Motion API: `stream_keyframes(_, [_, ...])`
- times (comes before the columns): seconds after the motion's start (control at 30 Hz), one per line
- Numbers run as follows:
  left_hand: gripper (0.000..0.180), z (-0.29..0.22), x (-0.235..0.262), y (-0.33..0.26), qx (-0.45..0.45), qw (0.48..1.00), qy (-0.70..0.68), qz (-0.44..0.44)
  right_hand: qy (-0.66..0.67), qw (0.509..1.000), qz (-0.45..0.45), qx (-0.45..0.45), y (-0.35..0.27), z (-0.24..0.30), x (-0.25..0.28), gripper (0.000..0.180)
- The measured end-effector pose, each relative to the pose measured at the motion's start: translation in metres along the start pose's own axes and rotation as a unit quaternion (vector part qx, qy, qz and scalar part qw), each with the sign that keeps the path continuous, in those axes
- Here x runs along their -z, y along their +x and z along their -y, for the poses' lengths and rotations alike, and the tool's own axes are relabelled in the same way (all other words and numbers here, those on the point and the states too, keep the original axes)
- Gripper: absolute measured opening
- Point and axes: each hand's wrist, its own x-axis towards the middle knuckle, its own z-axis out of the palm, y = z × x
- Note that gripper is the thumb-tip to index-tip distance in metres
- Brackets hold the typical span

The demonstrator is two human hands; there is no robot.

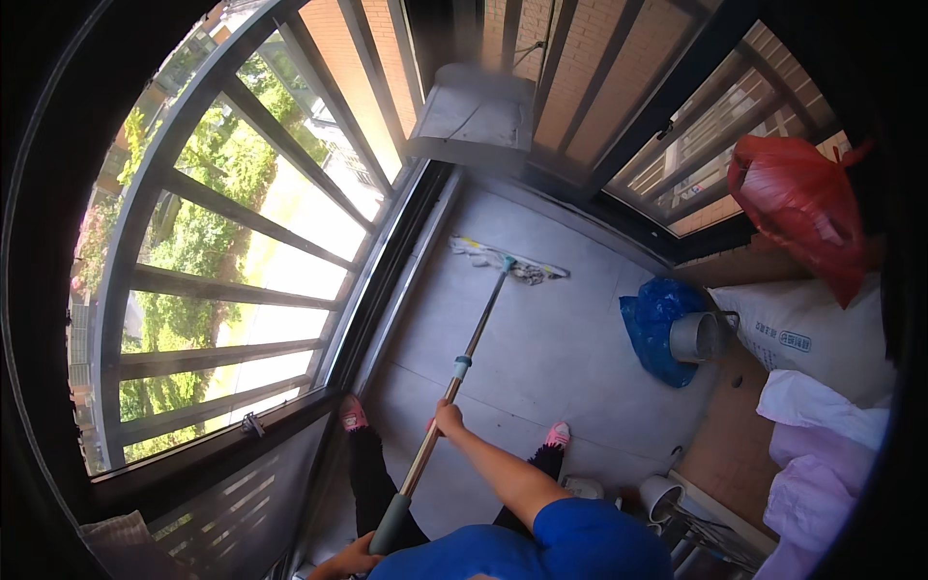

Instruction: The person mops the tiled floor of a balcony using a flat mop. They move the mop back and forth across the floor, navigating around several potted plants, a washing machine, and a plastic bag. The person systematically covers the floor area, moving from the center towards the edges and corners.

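Note:
A flat mop (pixel 474 338) with a metallic pole stretches away from my body. Its wide grey fluffy head lies on the grey tiled floor (pixel 580 367), joined to the pole by a teal swivel. My right hand (pixel 448 419) is closed around the middle of the pole, below a teal collar. Lower down, my left hand (pixel 353 559) is wrapped at the dark green grip near the pole's top end, partly cut off by the lower edge. My feet in pink shoes stand on either side of the pole.
Barred windows (pixel 232 280) run along the left. On the right are a blue plastic bag (pixel 657 338), a metal pot (pixel 694 338), a white sack (pixel 822 333), a red bag (pixel 802 208) and pale cloth (pixel 822 464). A pale boxy object (pixel 474 111) stands at the far wall.

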Motion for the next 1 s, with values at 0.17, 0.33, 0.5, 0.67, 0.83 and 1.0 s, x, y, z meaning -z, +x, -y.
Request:
stream_keyframes(0.17, [0.065,-0.018,-0.012,-0.066,0.093,0.989,-0.088,0.075,0.288,0.95,0.111,-0.048,-0.063,-0.026,-0.006,0.031])
stream_keyframes(0.33, [0.055,-0.184,-0.032,-0.085,0.027,0.985,-0.137,0.103,0.486,0.828,0.265,-0.085,-0.147,0.033,0.028,0.015])
stream_keyframes(0.5, [0.046,-0.297,-0.087,-0.069,-0.145,0.963,-0.166,0.157,0.452,0.81,0.373,-0.034,-0.168,0.124,0.138,0.022])
stream_keyframes(0.67, [0.024,-0.28,-0.135,0.026,-0.114,0.972,-0.194,0.064,0.383,0.841,0.348,-0.159,-0.256,0.11,0.261,0.013])
stream_keyframes(0.83, [0.048,-0.254,-0.194,0.098,0.09,0.907,-0.352,0.213,0.29,0.893,0.312,-0.143,-0.306,-0.005,0.345,0.011])
stream_keyframes(1.0, [0.064,-0.266,-0.236,0.149,0.122,0.832,-0.473,0.262,-0.065,0.984,0.149,0.068,-0.377,0.003,0.329,0.012])
